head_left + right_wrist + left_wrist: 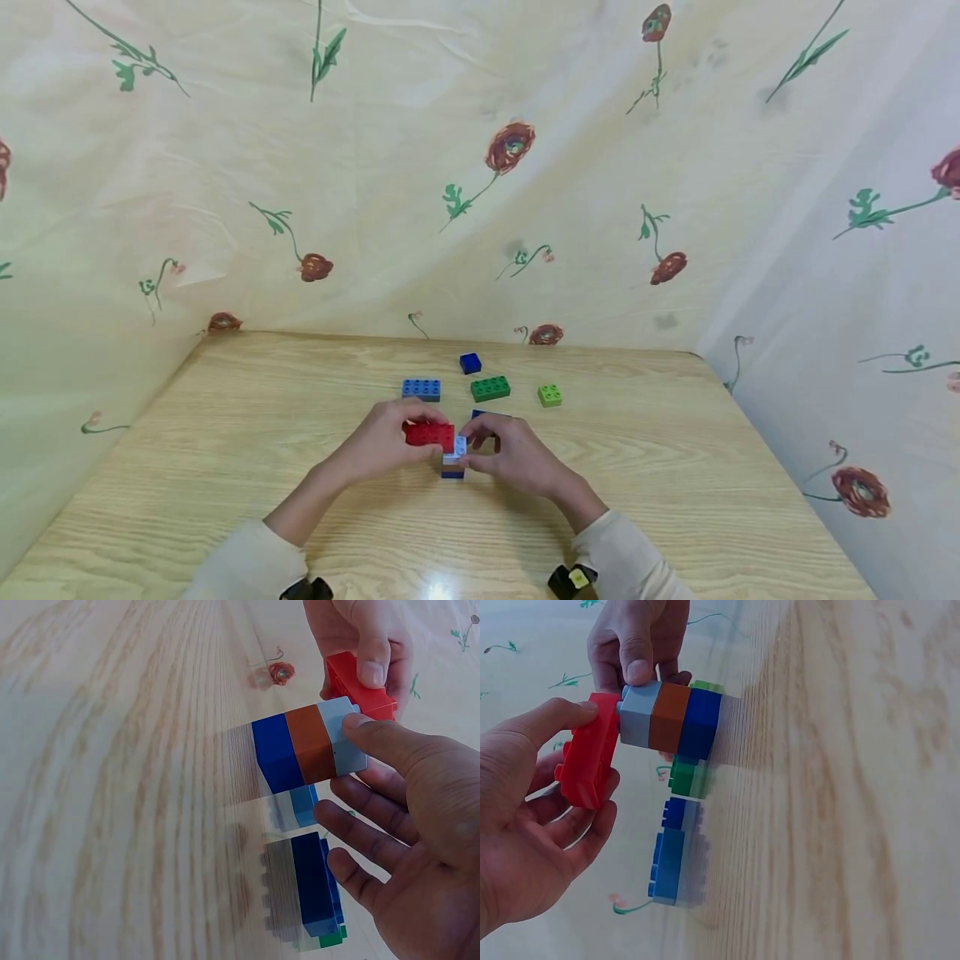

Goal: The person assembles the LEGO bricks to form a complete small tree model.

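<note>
My left hand (384, 444) grips a long red brick (589, 761), thumb on one side and fingers on the other. In the left wrist view, that brick stands tilted at the studded top of a small stack, overlapping its edge; whether they touch I cannot tell. The stack has a pale blue brick (639, 714) on top, an orange-brown brick (670, 717) in the middle and a dark blue brick (700, 724) on the table. My right hand (517, 454) pinches the pale blue brick, its thumb (364, 724) lying on the near side.
Beyond my hands lie a blue brick (422, 390), a green brick (491, 388), a small dark blue brick (470, 363) and a lime brick (550, 396). Another dark blue brick (491, 413) is partly hidden behind my right hand. Flowered cloth (390, 167) surrounds the wooden table (225, 433).
</note>
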{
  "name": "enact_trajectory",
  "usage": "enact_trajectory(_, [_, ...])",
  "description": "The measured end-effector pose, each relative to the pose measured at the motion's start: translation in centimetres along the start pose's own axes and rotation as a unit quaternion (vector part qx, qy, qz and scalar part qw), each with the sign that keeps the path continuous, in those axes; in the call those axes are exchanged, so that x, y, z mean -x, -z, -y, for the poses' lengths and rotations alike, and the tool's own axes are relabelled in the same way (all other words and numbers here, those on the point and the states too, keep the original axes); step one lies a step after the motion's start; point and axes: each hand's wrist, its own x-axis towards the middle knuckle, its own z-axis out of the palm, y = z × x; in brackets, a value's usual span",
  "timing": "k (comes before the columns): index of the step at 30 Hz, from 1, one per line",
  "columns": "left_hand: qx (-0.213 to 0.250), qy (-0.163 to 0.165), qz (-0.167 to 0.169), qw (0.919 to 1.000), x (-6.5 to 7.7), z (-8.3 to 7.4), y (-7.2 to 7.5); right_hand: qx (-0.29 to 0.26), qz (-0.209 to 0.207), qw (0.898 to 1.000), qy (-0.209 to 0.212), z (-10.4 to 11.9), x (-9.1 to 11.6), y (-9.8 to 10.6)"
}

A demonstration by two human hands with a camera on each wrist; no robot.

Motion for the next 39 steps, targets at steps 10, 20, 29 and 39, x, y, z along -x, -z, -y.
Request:
enact_trajectory(10, [0.018, 0.008, 0.015, 0.9997, 0.09, -0.15, -0.1, 0.001, 0.0, 1.0, -0.001, -0.17, -0.04, -0.04])
enact_trajectory(20, [0.02, 0.012, 0.015, 0.9996, 0.04, -0.21, -0.09, 0.001, -0.001, 1.0, -0.007, -0.35, -0.09, -0.16])
enact_trajectory(29, [0.03, 0.015, 0.014, 0.9993, -0.12, 0.04, -0.28, -0.001, -0.003, 1.0, -0.016, -0.27, 0.03, -0.1])
enact_trajectory(39, [0.03, 0.029, 0.014, 0.999, -0.03, -0.07, -0.3, 0.0, 0.006, 1.0, -0.006, -0.07, 0.11, 0.08])
